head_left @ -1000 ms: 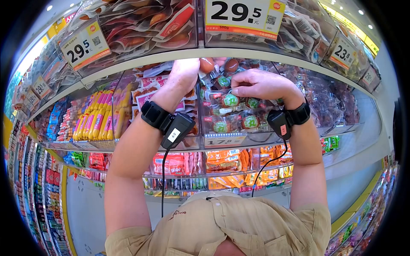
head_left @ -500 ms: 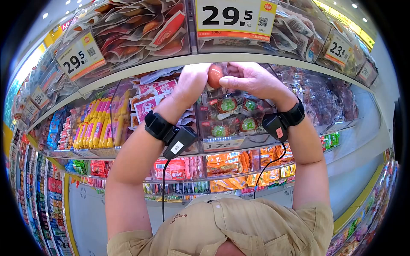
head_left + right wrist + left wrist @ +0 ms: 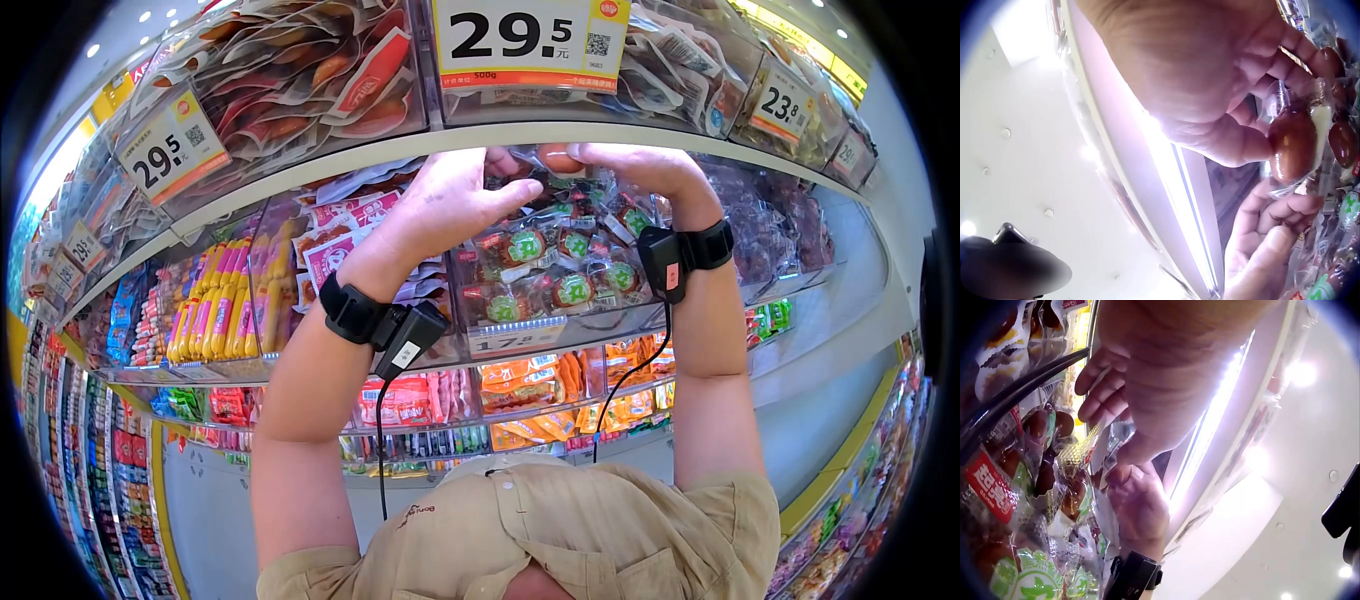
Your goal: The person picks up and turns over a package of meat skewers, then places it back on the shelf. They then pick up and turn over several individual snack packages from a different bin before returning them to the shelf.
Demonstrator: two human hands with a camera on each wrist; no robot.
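Note:
My right hand (image 3: 660, 172) holds a brown egg (image 3: 1295, 147) in a clear plastic wrapper, its thumb against the near side. In the head view the egg shows just under the shelf edge. My left hand (image 3: 440, 205) hovers to the left of it with thumb out and fingers loosely bent, holding nothing. From the right wrist view, the left hand (image 3: 1263, 250) lies just below the wrapped egg. Beneath both hands is a clear bin of similar wrapped eggs (image 3: 525, 245) with green-and-white labels.
A white shelf edge (image 3: 330, 172) runs above the hands, with a lit strip (image 3: 1175, 169) under it. Bins of yellow-wrapped sausages (image 3: 215, 310) and pink-and-white packets (image 3: 335, 255) stand to the left. A large price sign (image 3: 530, 45) hangs overhead. Orange packets (image 3: 525, 385) fill a lower shelf.
The brown egg passed from the left hand to the right, which has moved off rightward with it. The left hand has loosened its fingers. The head view has shifted slightly.

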